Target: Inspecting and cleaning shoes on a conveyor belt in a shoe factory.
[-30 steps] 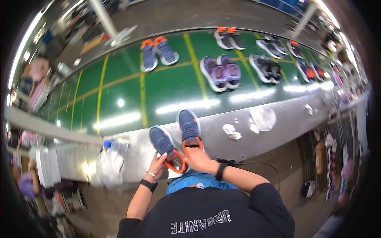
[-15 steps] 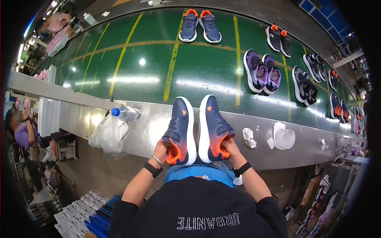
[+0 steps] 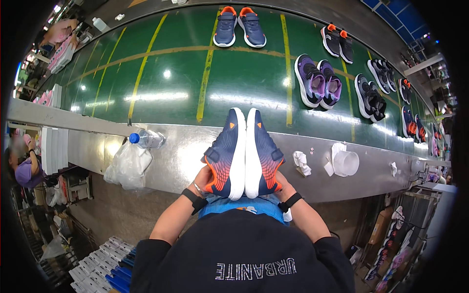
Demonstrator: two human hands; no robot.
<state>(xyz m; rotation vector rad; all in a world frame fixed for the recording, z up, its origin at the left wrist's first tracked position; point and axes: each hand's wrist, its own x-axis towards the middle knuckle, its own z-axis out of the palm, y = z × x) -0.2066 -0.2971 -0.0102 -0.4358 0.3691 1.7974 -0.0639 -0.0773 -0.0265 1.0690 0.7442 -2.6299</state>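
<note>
My left hand (image 3: 201, 181) grips a navy sneaker (image 3: 221, 158) with an orange heel, its fingers partly hidden inside the shoe opening. The matching sneaker (image 3: 264, 158) is held by my right hand (image 3: 283, 188), whose fingers wrap round the heel end. Both shoes are tipped on their sides, toes pointing away from me, with their white soles facing each other and nearly touching. They hang in front of my body, over the near metal edge. Beyond them, a similar navy and orange pair (image 3: 240, 29) stands on the green belt (image 3: 171, 93).
Black and purple sneakers (image 3: 317, 83) and several other pairs stand on the belt to the right. A capped water bottle (image 3: 149, 139) and a plastic bag (image 3: 128, 166) lie on the metal ledge (image 3: 181, 161) at left. Crumpled paper (image 3: 302, 162) and a white roll (image 3: 346, 163) lie at right.
Both sneakers have turned and come closer together, so their soles now face each other. My hands have moved inward with them. The view has shifted slightly.
</note>
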